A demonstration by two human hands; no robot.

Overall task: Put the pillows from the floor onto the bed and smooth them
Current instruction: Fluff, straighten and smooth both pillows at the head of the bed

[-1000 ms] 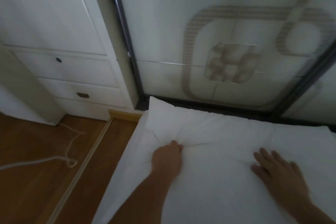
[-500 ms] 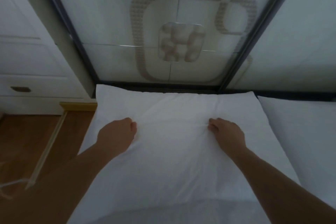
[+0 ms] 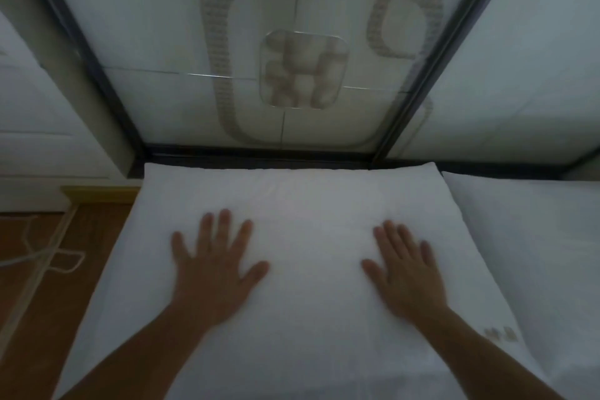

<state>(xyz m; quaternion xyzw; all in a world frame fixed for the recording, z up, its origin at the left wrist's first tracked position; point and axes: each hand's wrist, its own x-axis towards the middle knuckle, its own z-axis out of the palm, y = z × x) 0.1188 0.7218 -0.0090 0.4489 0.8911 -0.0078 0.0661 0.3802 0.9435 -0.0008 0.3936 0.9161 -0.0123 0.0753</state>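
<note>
- Patterned glass panel (image 3: 292, 42): dark-framed, upright directly behind the head of the bed.
- White pillow (image 3: 302, 204): flat on the bed, top edge against the panel frame.
- Second white pillow (image 3: 535, 237): just beside it on the right.
- Wooden floor (image 3: 48, 318): left of the bed, with a pale cord (image 3: 52, 256) lying on it.
- Left hand (image 3: 216, 273): palm down on the pillow, fingers spread apart.
- Right hand (image 3: 409, 273): palm down on the same pillow, fingers extended, close together.

Blurred by motion: left hand (image 3: 212, 273) and right hand (image 3: 407, 273), finger outlines soft. Beside the near pillow (image 3: 308, 204), second pillow (image 3: 532, 237) cut off by the right edge. Small mark (image 3: 501, 333) on the near pillow's corner too smeared to read. Left of it, cord (image 3: 48, 256) on the floor (image 3: 19, 302) cropped at the frame edge.
</note>
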